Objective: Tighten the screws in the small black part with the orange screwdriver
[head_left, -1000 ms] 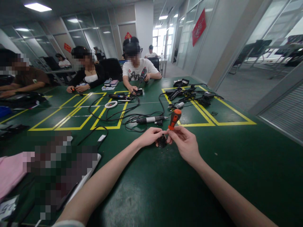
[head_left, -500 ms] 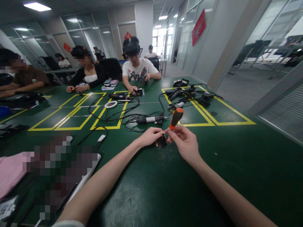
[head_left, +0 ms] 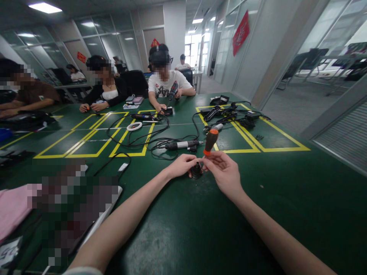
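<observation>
A small dark round part point(head_left: 196, 171) with a short upright post stands on the green table in front of me. My left hand point(head_left: 184, 165) is closed around its left side, fingers reaching behind it. In my right hand point(head_left: 224, 168) is a screwdriver point(head_left: 211, 142) with a black and orange handle, pinched low near its shaft. Its handle points up and leans slightly right. The tip is hidden by my fingers, close beside the part. Tiny specks lie on the table just in front of the part.
Beyond my hands lies a grey-black electric screwdriver point(head_left: 180, 145) amid looped cables. A white ring point(head_left: 134, 126) is farther left; black tools and cords point(head_left: 229, 113) sit at back right. A pink cloth point(head_left: 17, 206) is at left. Across the table a person point(head_left: 169, 82) holds a drill.
The screwdriver's handle has shifted slightly left and stands a bit more upright in my right hand. My left hand and the dark part stay in place.
</observation>
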A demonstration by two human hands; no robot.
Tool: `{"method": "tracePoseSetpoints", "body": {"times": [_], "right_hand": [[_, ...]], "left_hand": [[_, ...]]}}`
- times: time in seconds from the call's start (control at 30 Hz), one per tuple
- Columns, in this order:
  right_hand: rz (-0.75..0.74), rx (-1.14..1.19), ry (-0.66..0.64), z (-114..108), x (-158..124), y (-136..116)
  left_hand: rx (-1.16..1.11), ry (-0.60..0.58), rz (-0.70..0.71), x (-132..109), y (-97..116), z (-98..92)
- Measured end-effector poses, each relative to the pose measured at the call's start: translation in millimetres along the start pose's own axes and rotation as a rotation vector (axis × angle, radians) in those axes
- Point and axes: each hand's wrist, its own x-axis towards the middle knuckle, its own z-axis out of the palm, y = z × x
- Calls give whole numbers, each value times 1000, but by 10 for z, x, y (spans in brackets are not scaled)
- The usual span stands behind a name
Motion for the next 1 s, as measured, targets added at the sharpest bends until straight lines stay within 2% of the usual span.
{"method": "tracePoseSetpoints", "body": {"times": [0.37, 0.5, 0.7, 1.0], "right_hand": [[38, 0, -92, -14, 7, -57], [45, 5, -59, 2, 4, -34], [-42, -29, -37, 14, 14, -34], [11, 23, -10, 0, 15, -5]], "left_hand": [[5, 1, -5, -24, 74, 21], [21, 7, 1, -7, 23, 4], [12, -1, 8, -7, 22, 0], [10, 18, -4, -12, 56, 21]]}}
